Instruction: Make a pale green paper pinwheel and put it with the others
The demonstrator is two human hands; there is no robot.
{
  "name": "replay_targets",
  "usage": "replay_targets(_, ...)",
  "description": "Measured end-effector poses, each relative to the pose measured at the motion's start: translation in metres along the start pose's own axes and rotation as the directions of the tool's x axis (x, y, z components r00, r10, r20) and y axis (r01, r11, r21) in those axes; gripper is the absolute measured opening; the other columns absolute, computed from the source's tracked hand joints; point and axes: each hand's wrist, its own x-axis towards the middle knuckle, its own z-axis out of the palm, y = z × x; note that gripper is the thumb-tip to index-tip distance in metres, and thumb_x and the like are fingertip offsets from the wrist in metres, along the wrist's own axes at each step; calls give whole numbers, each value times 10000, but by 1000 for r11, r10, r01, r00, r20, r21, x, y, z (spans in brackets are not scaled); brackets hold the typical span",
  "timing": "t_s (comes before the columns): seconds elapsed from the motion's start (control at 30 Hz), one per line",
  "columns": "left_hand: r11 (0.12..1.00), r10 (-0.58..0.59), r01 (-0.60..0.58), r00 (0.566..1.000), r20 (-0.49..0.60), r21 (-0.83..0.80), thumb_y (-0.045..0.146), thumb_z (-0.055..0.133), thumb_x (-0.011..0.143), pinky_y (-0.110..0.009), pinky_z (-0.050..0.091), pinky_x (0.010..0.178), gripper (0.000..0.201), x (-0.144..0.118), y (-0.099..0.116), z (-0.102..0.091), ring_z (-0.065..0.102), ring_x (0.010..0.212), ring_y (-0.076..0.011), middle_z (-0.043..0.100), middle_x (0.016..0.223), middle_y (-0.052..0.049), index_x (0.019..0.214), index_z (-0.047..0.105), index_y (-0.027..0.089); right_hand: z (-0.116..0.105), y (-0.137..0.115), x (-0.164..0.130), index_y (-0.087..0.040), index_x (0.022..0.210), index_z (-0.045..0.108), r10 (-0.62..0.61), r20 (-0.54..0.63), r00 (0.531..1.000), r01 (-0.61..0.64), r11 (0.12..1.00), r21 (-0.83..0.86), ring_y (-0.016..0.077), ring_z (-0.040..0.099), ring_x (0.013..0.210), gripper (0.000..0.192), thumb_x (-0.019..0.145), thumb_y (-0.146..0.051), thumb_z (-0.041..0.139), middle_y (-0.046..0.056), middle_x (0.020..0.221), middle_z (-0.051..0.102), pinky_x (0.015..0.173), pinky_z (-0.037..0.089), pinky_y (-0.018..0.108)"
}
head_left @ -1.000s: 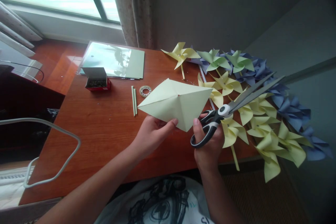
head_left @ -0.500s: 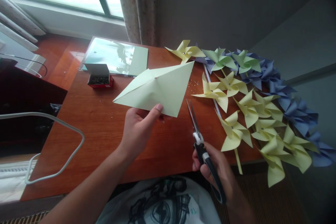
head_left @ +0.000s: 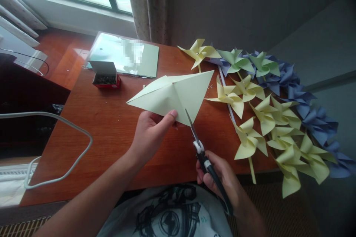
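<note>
Plainly, paper (head_left: 185,90) between left fingers (head_left: 168,119)

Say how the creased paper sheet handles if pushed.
The creased paper sheet is probably light: the left hand holds it by one edge. Its far-right corner juts out unsupported, suggesting some stiffness, yet it likely bends along its creases.
</note>
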Motion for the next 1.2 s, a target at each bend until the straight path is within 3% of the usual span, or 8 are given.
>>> replay_targets(1.2,998,-16,15,1000,19,56,293,727,809,-257,533,596,159,-1,4,7,633,623,-158,703,700,-16,789,674,144,8,7,5,-190,854,592,5,-62,998,-1,997,71,164,518,671,549,751,-723,678,-4,721,517,621,375,277)
